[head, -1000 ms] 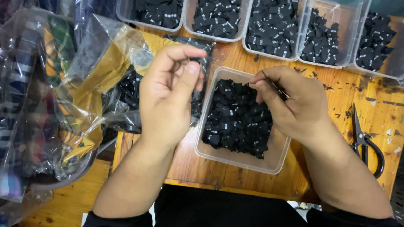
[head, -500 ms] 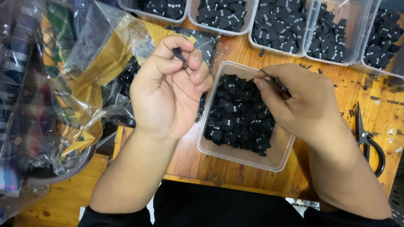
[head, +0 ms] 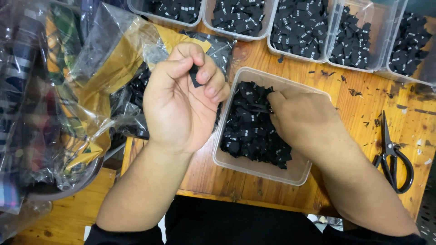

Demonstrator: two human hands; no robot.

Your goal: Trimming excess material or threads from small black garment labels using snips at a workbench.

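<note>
Your left hand (head: 181, 100) is curled closed, thumb and forefinger pinching one small black label (head: 195, 75) at about 11 o'clock from the clear tub (head: 227, 154) in front of you. Your right hand (head: 304, 120) is down in that tub, fingers bent into the heap of black labels (head: 247, 127); can't tell whether it's actually gripping any, fingertips are buried. Tub sits on the wooden bench (head: 363, 104), centre of view, heap fills most of it. At 12 to 2 o'clock from the tub, a row of clear bins (head: 327, 54) along the far edge, each loaded with the same black labels. At 9 to 10 o'clock, crumpled clear plastic bags (head: 104, 68) with yellow and patterned fabric inside, one bag with more black labels just behind your left hand. Black-handled scissors (head: 390, 159) lie flat at 3 o'clock, well apart from your right hand, blades pointing to the far side. Loose black scraps scattered on the wood between tub and bins.
</note>
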